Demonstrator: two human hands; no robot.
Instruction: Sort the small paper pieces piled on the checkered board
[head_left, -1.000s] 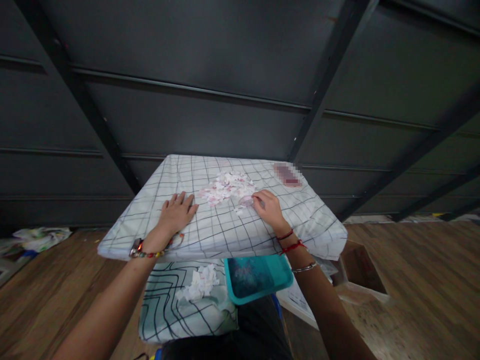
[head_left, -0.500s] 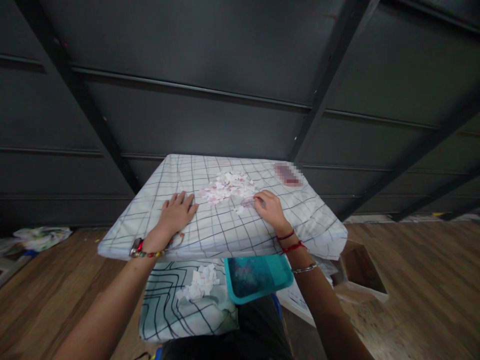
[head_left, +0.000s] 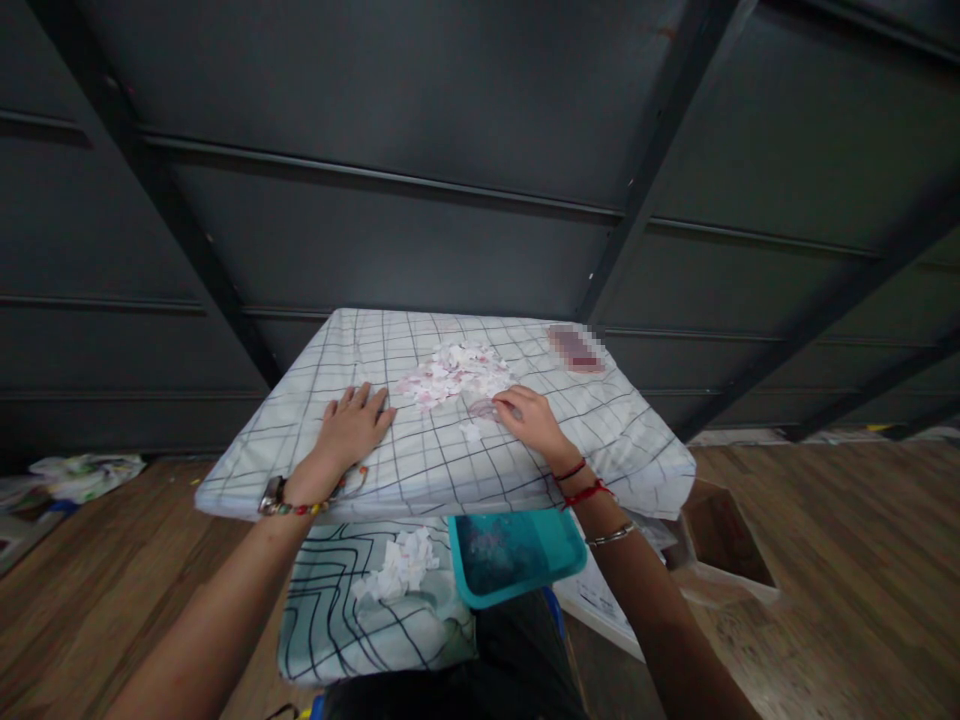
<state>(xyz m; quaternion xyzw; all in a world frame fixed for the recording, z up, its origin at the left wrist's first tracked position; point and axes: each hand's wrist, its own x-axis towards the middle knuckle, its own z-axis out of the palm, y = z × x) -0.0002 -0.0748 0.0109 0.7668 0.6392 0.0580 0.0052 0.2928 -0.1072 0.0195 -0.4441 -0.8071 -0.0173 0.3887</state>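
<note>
My left hand (head_left: 351,428) lies flat with its fingers spread on the white checked cloth (head_left: 420,470), left of a heap of small white and pinkish pieces (head_left: 457,374) that look like paper scraps. At the heap's near right side, my right hand (head_left: 531,418) is closed in a pinch. Its fingertips hold a thin, see-through pinkish piece (head_left: 482,408), too faint to name. Just below that piece lies a small white scrap (head_left: 471,432), apart from the heap.
A teal tray (head_left: 551,545) sits below the table's front edge, beside more white scraps (head_left: 405,565) on a patterned green cloth (head_left: 322,610). A blurred reddish patch (head_left: 576,350) marks the table's far right. An open cardboard box (head_left: 724,540) stands at right; dark wall panels (head_left: 420,240) rise behind.
My right hand has moved slightly left with the pinkish piece in its pinch. The loose white scrap has shifted a little left and down. My left hand stays in place.
</note>
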